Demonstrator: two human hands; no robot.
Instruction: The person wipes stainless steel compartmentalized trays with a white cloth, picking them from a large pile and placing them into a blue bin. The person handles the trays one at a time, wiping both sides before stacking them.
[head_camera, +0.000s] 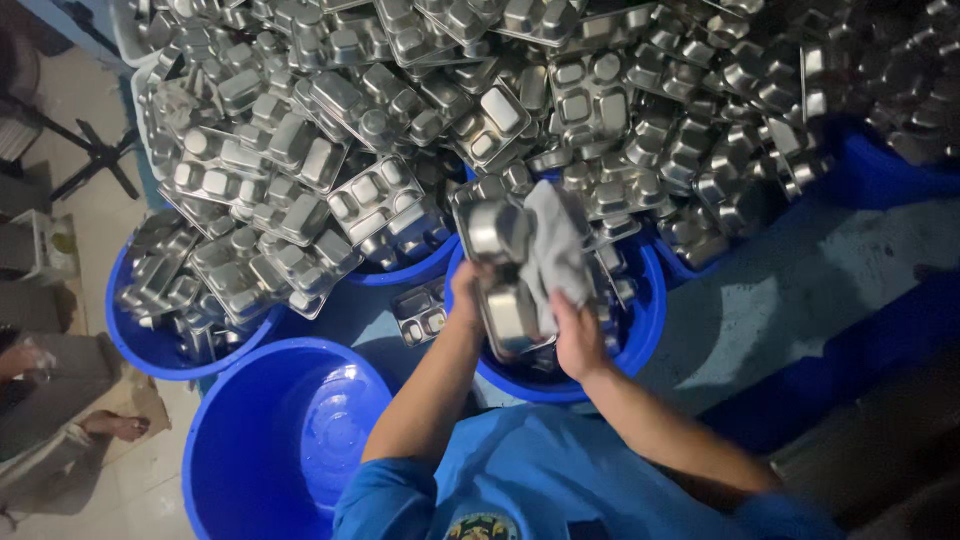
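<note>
Head view shows wiping under way: left hand (466, 290) grips a steel tray (505, 275) over a blue tub (640, 335), right hand (577, 335) clutches a cloth (553, 250) against it, calling next for firm strokes across the compartments.

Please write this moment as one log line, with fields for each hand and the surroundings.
left hand: holds compartmented steel tray | right hand: presses grey cloth on tray | below: blue plastic tub | behind: heap of steel trays

Your bright blue short-sleeved shirt (540, 470), sleeves ending above your elbows, bare forearms running up toward twelve o'clock, bare left hand (466, 290) and right hand (578, 340), round multicoloured emblem (482, 527) on your shirt at six o'clock
</note>
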